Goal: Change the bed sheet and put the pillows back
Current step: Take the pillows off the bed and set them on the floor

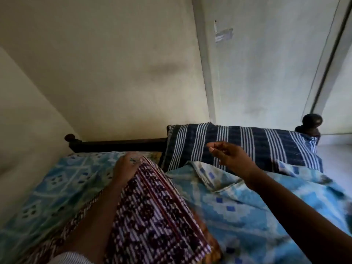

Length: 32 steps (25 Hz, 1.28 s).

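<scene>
At your left, the blue sheet (47, 183) lies spread over the mattress up to the dark headboard (118, 144). Your left hand (125, 167) clasps the far end of the patterned pillow (152, 212), which is pinned along your forearm, probably to leave the bed free for smoothing. Right of it a sheet corner (207, 178) is folded back. Your right hand (229, 157) hovers above that fold, fingers loosely curled and empty, in front of the striped pillow (247, 145) propped at the bed's head.

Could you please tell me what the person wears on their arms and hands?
Both forearms are bare. A pale, striped sleeve covers the left upper arm. The left hand bears a small dark mark, too blurred to identify; the right hand shows no ring or watch.
</scene>
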Available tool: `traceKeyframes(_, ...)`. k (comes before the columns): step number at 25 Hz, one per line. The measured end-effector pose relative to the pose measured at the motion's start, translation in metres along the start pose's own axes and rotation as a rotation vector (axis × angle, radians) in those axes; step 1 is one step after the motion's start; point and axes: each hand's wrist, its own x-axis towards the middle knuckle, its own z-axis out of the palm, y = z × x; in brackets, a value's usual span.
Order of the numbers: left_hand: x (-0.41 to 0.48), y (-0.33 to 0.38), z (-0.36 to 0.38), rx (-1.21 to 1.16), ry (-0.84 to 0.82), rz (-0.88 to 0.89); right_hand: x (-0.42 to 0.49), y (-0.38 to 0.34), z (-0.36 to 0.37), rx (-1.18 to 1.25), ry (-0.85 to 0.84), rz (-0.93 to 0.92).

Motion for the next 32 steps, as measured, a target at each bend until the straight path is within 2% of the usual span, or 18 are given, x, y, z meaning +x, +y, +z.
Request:
traceKeyframes(2, 0.023, -0.023, 0.003, -0.086, -0.181, -0.250, 0.018, -0.002, 0.028, -0.193, -0.093, -0.045)
traceKeyframes(4, 0.030, -0.026, 0.012, -0.215, -0.381, -0.308, 0.035, -0.005, 0.041, -0.270, -0.170, -0.015)
traceKeyframes(5, 0.023, -0.020, 0.013, -0.255, -0.422, -0.291, 0.044, -0.007, 0.043, -0.310, -0.199, -0.004)
traceKeyframes(7, 0.002, -0.012, 0.012, -0.198, -0.335, -0.165, 0.066, -0.012, 0.039, -0.434, -0.239, -0.016)
traceKeyframes(10, -0.044, 0.005, 0.002, -0.036, 0.003, 0.015, 0.110, -0.017, 0.034, -0.607, -0.239, -0.079)
traceKeyframes(12, -0.066, 0.012, 0.013, 0.001, 0.158, 0.112, 0.148, -0.011, 0.039, -0.827, -0.228, -0.104)
traceKeyframes(14, -0.075, 0.014, 0.030, 0.023, 0.240, 0.152, 0.182, 0.002, 0.049, -0.941, -0.267, -0.064)
traceKeyframes(19, -0.074, 0.010, 0.051, -0.009, 0.364, 0.152, 0.229, 0.048, 0.066, -1.094, -0.327, 0.180)
traceKeyframes(21, -0.072, 0.010, 0.058, -0.029, 0.392, 0.147, 0.223, 0.060, 0.069, -1.095, -0.263, 0.155)
traceKeyframes(25, -0.070, 0.005, 0.065, -0.044, 0.383, 0.145, 0.188, 0.067, 0.067, -1.169, -0.088, -0.014)
traceKeyframes(28, -0.063, 0.007, 0.065, -0.042, 0.288, 0.117, 0.174, 0.060, 0.067, -1.159, -0.070, -0.012)
traceKeyframes(32, -0.069, 0.026, 0.037, -0.109, 0.097, 0.010, 0.124, 0.032, 0.056, -0.995, 0.051, -0.071)
